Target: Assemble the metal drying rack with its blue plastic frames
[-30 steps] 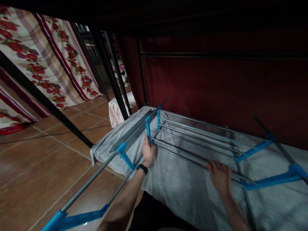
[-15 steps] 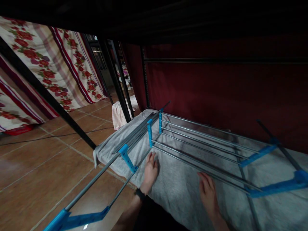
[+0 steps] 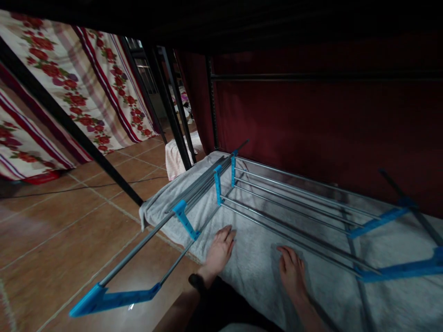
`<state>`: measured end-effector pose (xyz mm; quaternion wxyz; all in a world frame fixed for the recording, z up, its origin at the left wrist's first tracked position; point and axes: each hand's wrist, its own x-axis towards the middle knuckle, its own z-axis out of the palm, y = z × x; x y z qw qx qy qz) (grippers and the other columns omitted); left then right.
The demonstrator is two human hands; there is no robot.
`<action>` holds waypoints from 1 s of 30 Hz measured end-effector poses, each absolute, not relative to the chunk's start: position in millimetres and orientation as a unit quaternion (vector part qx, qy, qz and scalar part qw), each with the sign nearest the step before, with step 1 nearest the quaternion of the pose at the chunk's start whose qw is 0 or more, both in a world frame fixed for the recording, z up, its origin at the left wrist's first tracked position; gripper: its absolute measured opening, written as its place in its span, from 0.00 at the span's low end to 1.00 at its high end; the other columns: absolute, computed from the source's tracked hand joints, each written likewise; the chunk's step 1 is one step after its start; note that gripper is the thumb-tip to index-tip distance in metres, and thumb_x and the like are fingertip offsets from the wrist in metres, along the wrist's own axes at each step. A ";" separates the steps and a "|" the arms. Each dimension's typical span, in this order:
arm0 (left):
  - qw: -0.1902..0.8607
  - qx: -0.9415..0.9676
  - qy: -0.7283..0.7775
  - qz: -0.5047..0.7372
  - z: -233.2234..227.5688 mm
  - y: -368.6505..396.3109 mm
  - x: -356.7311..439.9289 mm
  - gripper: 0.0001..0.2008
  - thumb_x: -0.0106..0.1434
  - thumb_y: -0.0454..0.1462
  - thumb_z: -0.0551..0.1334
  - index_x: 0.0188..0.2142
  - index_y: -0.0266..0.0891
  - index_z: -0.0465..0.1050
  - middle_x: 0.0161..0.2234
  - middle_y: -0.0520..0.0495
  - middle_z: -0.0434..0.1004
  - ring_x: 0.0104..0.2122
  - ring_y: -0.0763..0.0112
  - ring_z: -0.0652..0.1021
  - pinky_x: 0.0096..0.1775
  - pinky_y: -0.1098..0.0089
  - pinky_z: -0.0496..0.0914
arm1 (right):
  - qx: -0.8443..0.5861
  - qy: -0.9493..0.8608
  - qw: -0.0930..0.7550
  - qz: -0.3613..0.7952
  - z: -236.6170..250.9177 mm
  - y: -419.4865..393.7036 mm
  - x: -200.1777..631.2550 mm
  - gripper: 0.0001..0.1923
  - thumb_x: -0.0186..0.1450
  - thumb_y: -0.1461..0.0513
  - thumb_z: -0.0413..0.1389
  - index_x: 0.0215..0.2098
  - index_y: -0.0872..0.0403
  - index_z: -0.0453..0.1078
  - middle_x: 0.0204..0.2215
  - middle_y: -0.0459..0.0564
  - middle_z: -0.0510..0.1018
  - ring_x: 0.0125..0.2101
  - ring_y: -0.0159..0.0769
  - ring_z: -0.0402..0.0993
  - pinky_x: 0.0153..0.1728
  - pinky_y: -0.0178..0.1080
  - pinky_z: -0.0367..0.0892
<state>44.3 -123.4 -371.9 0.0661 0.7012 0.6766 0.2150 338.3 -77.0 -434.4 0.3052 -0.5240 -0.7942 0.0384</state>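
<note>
So both hands are flat and empty, fingers spread, palms down on the grey blanket [image 3: 256, 272] covering the bed. Left hand [image 3: 219, 249] sits around 6 o'clock in the shot, with a dark watch [image 3: 196, 282] on the wrist; right hand [image 3: 292, 272] is at about 5 o'clock, near it but not touching. The folding drying rack [image 3: 287, 207] with grey rods and blue plastic joints lies on the blanket just past the fingertips, toward 12 to 3 o'clock. One wing [image 3: 138, 258] of it hangs off the bed over the tiled floor [image 3: 51, 230] at 8 o'clock. Floral curtains [image 3: 69, 83] at 10 o'clock, dark red curtain [image 3: 328, 124] behind.
</note>
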 end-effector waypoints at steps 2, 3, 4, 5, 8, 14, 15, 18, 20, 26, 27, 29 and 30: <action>0.066 0.723 0.666 0.174 -370.4 -118.9 53.4 0.20 0.71 0.36 0.52 0.60 0.40 0.69 0.64 0.39 0.66 0.63 0.57 0.67 0.63 0.53 0.64 | -0.525 -0.794 0.304 0.040 -432.3 -77.8 337.9 0.18 0.69 0.64 0.43 0.52 0.51 0.70 0.48 0.56 0.78 0.47 0.44 0.74 0.44 0.47 0.66; 0.068 0.728 0.664 0.156 -370.4 -117.9 57.4 0.20 0.71 0.35 0.51 0.60 0.39 0.69 0.64 0.38 0.65 0.64 0.57 0.67 0.63 0.53 0.63 | -0.526 -0.793 0.303 0.040 -431.7 -77.8 337.9 0.18 0.69 0.64 0.43 0.52 0.51 0.70 0.48 0.56 0.78 0.46 0.44 0.74 0.44 0.46 0.66; 0.071 0.730 0.665 0.141 -370.3 -117.8 60.8 0.21 0.71 0.34 0.51 0.60 0.39 0.68 0.65 0.37 0.65 0.64 0.57 0.66 0.64 0.53 0.62 | -0.527 -0.793 0.303 0.040 -431.4 -77.7 338.0 0.19 0.69 0.64 0.43 0.52 0.51 0.70 0.47 0.56 0.78 0.46 0.44 0.74 0.44 0.46 0.66; 0.073 0.730 0.666 0.131 -369.7 -118.5 63.3 0.22 0.70 0.32 0.50 0.61 0.38 0.68 0.65 0.36 0.64 0.64 0.57 0.66 0.64 0.52 0.62 | -0.528 -0.793 0.303 0.040 -431.5 -77.4 338.2 0.19 0.69 0.64 0.43 0.52 0.50 0.70 0.47 0.56 0.78 0.45 0.44 0.74 0.44 0.46 0.65; 0.093 0.726 0.670 0.122 -361.7 -124.9 64.8 0.23 0.69 0.30 0.51 0.61 0.39 0.68 0.64 0.35 0.65 0.63 0.55 0.67 0.63 0.51 0.62 | -0.525 -0.794 0.306 0.036 -434.0 -76.0 339.4 0.19 0.69 0.64 0.43 0.52 0.50 0.70 0.47 0.56 0.78 0.45 0.44 0.74 0.44 0.46 0.65; 0.150 0.712 0.669 0.150 -308.0 -151.7 55.2 0.20 0.69 0.35 0.53 0.58 0.47 0.73 0.60 0.42 0.73 0.56 0.56 0.75 0.58 0.56 0.69 | -0.511 -0.796 0.322 0.043 -441.9 -72.8 342.3 0.18 0.71 0.62 0.43 0.52 0.51 0.70 0.47 0.56 0.77 0.46 0.45 0.73 0.42 0.47 0.65; 0.140 0.706 0.677 0.152 -295.0 -157.5 53.7 0.20 0.70 0.35 0.52 0.58 0.47 0.73 0.58 0.43 0.74 0.55 0.57 0.76 0.57 0.56 0.70 | -0.511 -0.796 0.322 0.045 -442.9 -72.4 342.7 0.18 0.71 0.62 0.43 0.52 0.51 0.71 0.47 0.57 0.77 0.46 0.45 0.73 0.42 0.47 0.65; 0.104 0.708 0.682 0.152 -252.7 -177.3 47.9 0.20 0.71 0.37 0.51 0.59 0.48 0.72 0.54 0.44 0.78 0.51 0.58 0.78 0.55 0.58 0.72 | -0.511 -0.796 0.322 0.047 -445.9 -71.6 344.4 0.17 0.70 0.61 0.44 0.51 0.52 0.71 0.47 0.57 0.77 0.47 0.46 0.73 0.42 0.47 0.65; 0.073 0.712 0.680 0.159 -224.2 -193.2 42.1 0.20 0.71 0.39 0.51 0.59 0.51 0.72 0.51 0.45 0.80 0.49 0.59 0.80 0.53 0.59 0.74 | -0.510 -0.796 0.323 0.049 -447.9 -71.5 345.5 0.18 0.70 0.61 0.44 0.51 0.51 0.71 0.47 0.56 0.77 0.47 0.46 0.73 0.42 0.47 0.65; -0.019 0.735 0.635 0.237 -158.8 -244.0 13.2 0.24 0.69 0.38 0.53 0.61 0.62 0.67 0.44 0.49 0.83 0.41 0.63 0.83 0.42 0.65 0.79 | -0.505 -0.793 0.335 0.060 -451.3 -72.5 346.1 0.18 0.70 0.60 0.44 0.53 0.50 0.70 0.48 0.56 0.77 0.48 0.46 0.73 0.42 0.47 0.66; -0.041 0.732 0.633 0.249 -152.6 -251.9 6.0 0.24 0.69 0.38 0.53 0.61 0.63 0.67 0.42 0.50 0.84 0.39 0.63 0.83 0.40 0.66 0.79 | -0.504 -0.793 0.337 0.061 -451.6 -72.5 345.8 0.17 0.70 0.60 0.44 0.53 0.50 0.70 0.48 0.56 0.77 0.48 0.46 0.73 0.43 0.47 0.66; -0.075 0.717 0.639 0.269 -143.6 -267.5 -11.8 0.24 0.67 0.38 0.54 0.61 0.64 0.67 0.41 0.50 0.84 0.37 0.63 0.83 0.37 0.67 0.79 | -0.504 -0.792 0.338 0.058 -452.1 -72.2 345.4 0.17 0.70 0.60 0.44 0.52 0.51 0.70 0.48 0.56 0.77 0.48 0.46 0.73 0.43 0.47 0.66; -0.086 0.703 0.647 0.280 -140.2 -275.2 -22.5 0.24 0.67 0.39 0.55 0.60 0.64 0.68 0.41 0.51 0.84 0.37 0.63 0.83 0.37 0.66 0.79 | -0.504 -0.793 0.338 0.055 -452.4 -71.9 345.2 0.17 0.70 0.61 0.44 0.52 0.51 0.70 0.48 0.56 0.77 0.48 0.46 0.73 0.43 0.47 0.66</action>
